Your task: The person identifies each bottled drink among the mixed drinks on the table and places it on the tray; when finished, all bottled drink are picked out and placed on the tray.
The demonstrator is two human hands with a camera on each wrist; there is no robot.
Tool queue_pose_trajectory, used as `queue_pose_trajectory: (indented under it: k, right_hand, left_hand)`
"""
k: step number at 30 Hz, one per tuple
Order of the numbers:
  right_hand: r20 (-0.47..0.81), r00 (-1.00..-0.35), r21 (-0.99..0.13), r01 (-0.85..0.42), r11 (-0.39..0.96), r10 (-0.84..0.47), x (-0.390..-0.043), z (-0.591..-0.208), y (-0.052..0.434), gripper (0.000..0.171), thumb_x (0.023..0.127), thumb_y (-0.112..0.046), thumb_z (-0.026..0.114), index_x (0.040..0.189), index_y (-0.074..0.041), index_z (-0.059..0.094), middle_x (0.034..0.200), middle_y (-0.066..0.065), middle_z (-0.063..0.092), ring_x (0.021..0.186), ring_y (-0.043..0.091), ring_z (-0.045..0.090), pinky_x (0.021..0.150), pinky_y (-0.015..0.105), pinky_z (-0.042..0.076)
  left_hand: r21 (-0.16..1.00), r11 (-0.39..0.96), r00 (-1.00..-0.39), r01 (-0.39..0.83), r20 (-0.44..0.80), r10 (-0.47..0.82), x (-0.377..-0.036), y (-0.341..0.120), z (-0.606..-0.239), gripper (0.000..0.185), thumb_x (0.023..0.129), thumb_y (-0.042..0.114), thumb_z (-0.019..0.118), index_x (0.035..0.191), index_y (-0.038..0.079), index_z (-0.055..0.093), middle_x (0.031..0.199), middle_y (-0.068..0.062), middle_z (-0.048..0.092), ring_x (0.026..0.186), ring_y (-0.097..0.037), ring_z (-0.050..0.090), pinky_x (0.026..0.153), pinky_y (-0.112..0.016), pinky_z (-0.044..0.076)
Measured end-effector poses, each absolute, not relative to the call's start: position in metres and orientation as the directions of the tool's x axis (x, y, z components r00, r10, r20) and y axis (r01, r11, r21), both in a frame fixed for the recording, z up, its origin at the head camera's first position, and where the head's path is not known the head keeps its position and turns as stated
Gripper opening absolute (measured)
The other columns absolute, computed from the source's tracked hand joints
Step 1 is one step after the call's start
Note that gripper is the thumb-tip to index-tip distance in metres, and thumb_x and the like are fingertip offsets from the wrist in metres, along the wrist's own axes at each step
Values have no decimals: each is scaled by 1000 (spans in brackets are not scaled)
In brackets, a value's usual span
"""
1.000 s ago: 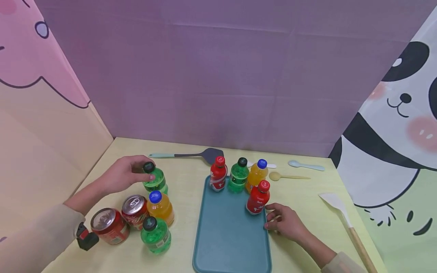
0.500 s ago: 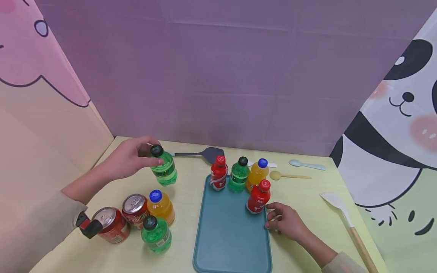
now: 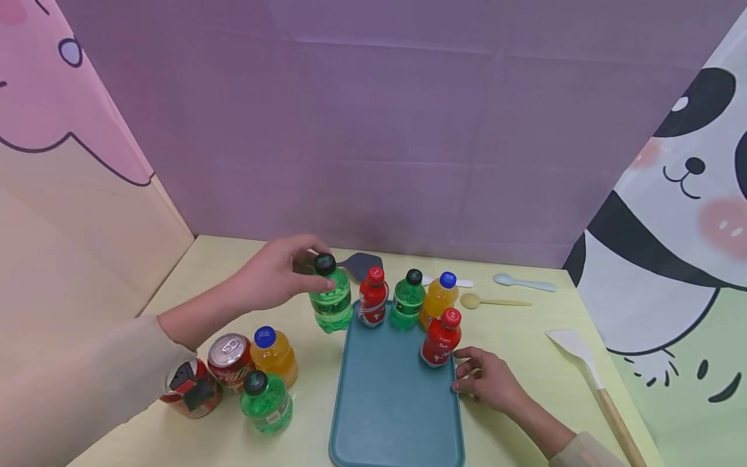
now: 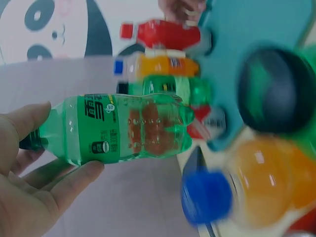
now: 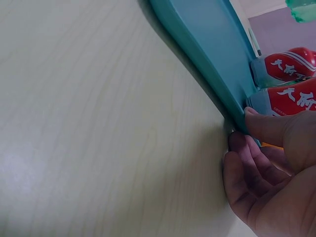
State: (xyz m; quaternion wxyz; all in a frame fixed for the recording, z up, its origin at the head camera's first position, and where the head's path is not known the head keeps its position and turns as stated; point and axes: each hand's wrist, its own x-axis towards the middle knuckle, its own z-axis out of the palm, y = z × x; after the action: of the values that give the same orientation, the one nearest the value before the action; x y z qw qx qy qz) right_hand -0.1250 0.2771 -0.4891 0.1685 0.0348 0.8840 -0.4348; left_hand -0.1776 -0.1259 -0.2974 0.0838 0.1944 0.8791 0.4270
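Note:
My left hand [image 3: 280, 272] grips a green soda bottle [image 3: 331, 305] with a black cap, pinching it about the neck and upper label. In the head view the bottle hangs just left of the tray's back corner, beside a red bottle [image 3: 373, 298]. The left wrist view shows it lying across the picture, its base [image 4: 182, 131] pointing right. My right hand [image 3: 487, 379] holds the right edge of the blue-green tray [image 3: 397, 415], thumb at the rim and fingers curled under it. On the tray stand another green bottle [image 3: 408, 301], an orange juice bottle [image 3: 439, 299] and a second red bottle [image 3: 441, 338].
Left of the tray stand two red cans, one [image 3: 230, 360] partly beside an orange bottle [image 3: 274, 357], and a green bottle [image 3: 266, 403]. A dark spatula [image 3: 362, 264] lies at the back. Several spoons, including a yellow one [image 3: 496, 303], and a white spatula [image 3: 574, 347] lie right.
My left hand has lifted the green bottle off the table and carried it right, to the tray's back left corner. My right hand has stayed at the tray's edge.

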Motion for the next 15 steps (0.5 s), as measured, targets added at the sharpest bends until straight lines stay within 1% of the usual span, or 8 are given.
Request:
queue_pose_trajectory:
  k: [3, 7, 12, 15]
  right_hand:
    - [-333, -940, -755, 214, 619, -81, -125, -490, 277, 59, 78, -9, 89, 131, -6, 63, 93, 5, 67, 80, 20, 63, 63, 34, 58]
    - [-332, -941, -752, 219, 621, -70, -125, -491, 276, 59, 78, -8, 89, 131, -6, 64, 92, 4, 67, 80, 20, 63, 62, 34, 58]
    - [-333, -941, -748, 223, 625, -62, -125, -491, 276, 58, 78, -8, 88, 131, -6, 64, 92, 4, 67, 80, 20, 63, 63, 34, 58]
    - [-332, -941, -749, 221, 625, -64, -125, -491, 276, 58, 78, -7, 88, 130, -6, 64, 92, 4, 67, 80, 20, 63, 63, 34, 58]
  left_hand:
    - [803, 547, -903, 238, -25, 429, -176, -107, -299, 37, 90, 23, 81, 122, 17, 63, 124, -8, 68, 119, -34, 66, 88, -46, 61]
    - [822, 528, -887, 212, -64, 457, -173, -84, -304, 36, 90, 22, 81, 120, 18, 62, 124, -8, 66, 114, -31, 68, 87, -42, 61]
    - [816, 520, -864, 252, -52, 501, -175, -61, -318, 31, 89, 20, 82, 113, 19, 63, 116, -5, 66, 108, -26, 68, 86, -38, 61]
    - [782, 548, -853, 295, -43, 520, -177, -48, -329, 30, 88, 21, 83, 111, 20, 63, 113, -4, 67, 107, -24, 65, 86, -35, 59]
